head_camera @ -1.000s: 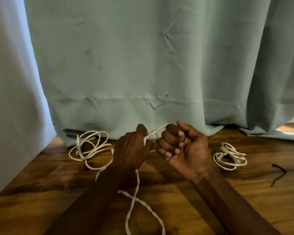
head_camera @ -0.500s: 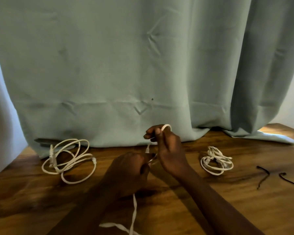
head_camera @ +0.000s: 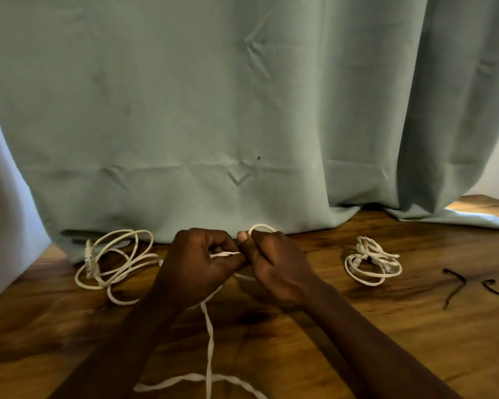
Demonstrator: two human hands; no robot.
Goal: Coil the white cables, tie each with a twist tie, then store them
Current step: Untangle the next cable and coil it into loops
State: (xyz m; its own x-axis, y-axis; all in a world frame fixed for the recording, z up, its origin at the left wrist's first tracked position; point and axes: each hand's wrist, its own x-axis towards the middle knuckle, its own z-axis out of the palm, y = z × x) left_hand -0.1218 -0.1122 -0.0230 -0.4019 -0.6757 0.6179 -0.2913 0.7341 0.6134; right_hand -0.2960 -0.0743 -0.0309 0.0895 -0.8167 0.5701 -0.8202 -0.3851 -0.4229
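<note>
A flat white cable point(head_camera: 209, 338) runs from the near table edge up into both hands at the middle of the wooden table point(head_camera: 357, 341). My left hand point(head_camera: 198, 266) grips it in a fist. My right hand point(head_camera: 274, 262) pinches a small loop of the same cable that arcs over its fingertips. A loose white cable point(head_camera: 114, 260) lies in wide rings at the left. A small tied white coil point(head_camera: 372, 262) rests at the right. Two dark twist ties point(head_camera: 455, 286) lie further right.
A grey-green curtain point(head_camera: 242, 110) hangs behind the table and drapes onto its back edge. A white wall stands at the far left. The table's right back corner shows in sunlight.
My left hand has risen from the table to meet my right hand. The loop over my right fingertips has grown. The camera view shifted slightly.
</note>
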